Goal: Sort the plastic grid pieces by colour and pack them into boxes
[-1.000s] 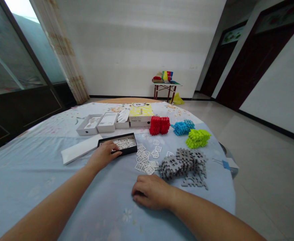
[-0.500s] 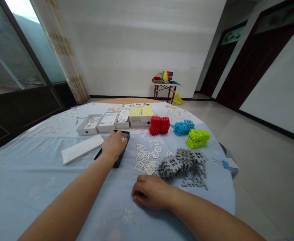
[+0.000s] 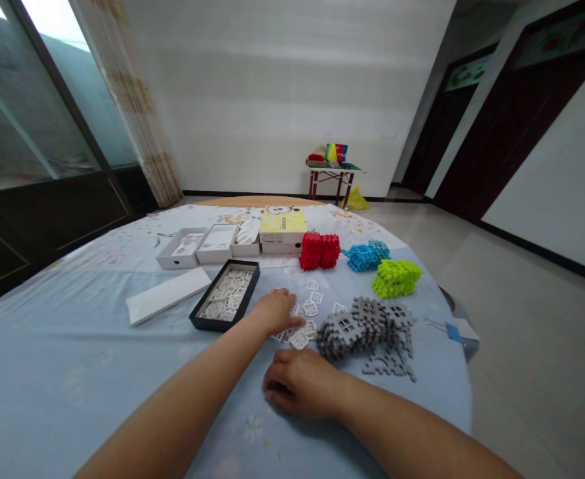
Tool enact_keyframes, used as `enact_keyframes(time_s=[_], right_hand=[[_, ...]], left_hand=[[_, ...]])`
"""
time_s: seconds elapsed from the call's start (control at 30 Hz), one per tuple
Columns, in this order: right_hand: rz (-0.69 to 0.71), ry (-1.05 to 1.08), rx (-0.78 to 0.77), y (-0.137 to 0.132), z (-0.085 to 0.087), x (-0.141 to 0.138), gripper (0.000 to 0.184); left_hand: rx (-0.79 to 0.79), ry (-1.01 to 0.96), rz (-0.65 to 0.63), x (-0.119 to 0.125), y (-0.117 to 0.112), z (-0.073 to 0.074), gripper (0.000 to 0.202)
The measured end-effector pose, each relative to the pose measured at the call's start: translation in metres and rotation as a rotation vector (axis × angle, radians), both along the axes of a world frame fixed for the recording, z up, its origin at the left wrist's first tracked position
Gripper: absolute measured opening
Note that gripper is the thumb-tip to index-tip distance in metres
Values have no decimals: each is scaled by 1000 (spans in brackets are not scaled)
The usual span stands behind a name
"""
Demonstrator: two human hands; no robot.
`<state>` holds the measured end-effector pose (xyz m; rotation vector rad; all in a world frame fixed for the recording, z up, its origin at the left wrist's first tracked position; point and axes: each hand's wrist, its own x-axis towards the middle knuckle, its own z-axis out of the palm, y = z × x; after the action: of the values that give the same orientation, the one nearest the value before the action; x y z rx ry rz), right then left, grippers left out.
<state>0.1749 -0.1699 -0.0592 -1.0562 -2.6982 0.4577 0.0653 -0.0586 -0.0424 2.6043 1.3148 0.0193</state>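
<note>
My left hand (image 3: 276, 311) lies over the loose white window-shaped pieces (image 3: 310, 308), its fingers stretched out and thumb apart; it covers part of the pile. Beside it on the left stands a black open box (image 3: 200, 323) with many white pieces (image 3: 229, 293) inside. My right hand (image 3: 302, 384) rests on the tablecloth in a loose curl, and nothing shows in it. Just beyond its knuckles are stacked grey interlocking panels (image 3: 367, 326), some with window openings. A flat grey piece with arched cut-outs (image 3: 387, 362) lies near them.
Red (image 3: 319, 251), blue (image 3: 367, 255) and lime-green block stacks (image 3: 397, 278) stand on the right. Behind are white open boxes (image 3: 217, 243) and a yellow-and-white box (image 3: 283, 229). A long white lid (image 3: 167, 296) lies left. The round table's edge curves along the right.
My left hand has moved right, from inside the black box to the loose white pieces, uncovering the box's contents. My right hand has stayed in place. The view has shifted slightly.
</note>
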Motion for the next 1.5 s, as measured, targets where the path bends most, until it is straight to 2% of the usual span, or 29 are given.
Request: enact_keyframes(time_s=[0.17, 0.37, 0.63, 0.93, 1.07, 1.2, 1.33, 1.4, 1.5], right_hand=[[-9, -6, 1, 0, 1, -1, 22], [-11, -9, -7, 0, 2, -1, 22], [-11, -13, -1, 0, 3, -1, 23], [-10, -16, -14, 0, 3, -1, 23], [-13, -6, -13, 0, 1, 0, 23], [-6, -3, -20, 0, 1, 0, 23], [3, -2, -37, -1, 2, 0, 22], [-2, 4, -38, -1, 3, 0, 22], [-7, 9, -34, -1, 2, 1, 22]], left_hand=[[9, -33, -18, -12, -3, -1, 39], [-2, -54, 48, -17, -6, -2, 38], [43, -101, 108, -14, 10, -8, 22], [18, -257, 174, -16, 6, -8, 13], [-3, -377, 212, -24, 4, 8, 16], [8, -562, 289, -48, 8, 41, 20], [67, -561, 395, -80, 15, 69, 27], [83, -519, 404, -95, 20, 73, 31], [65, -439, 402, -113, 27, 71, 39]])
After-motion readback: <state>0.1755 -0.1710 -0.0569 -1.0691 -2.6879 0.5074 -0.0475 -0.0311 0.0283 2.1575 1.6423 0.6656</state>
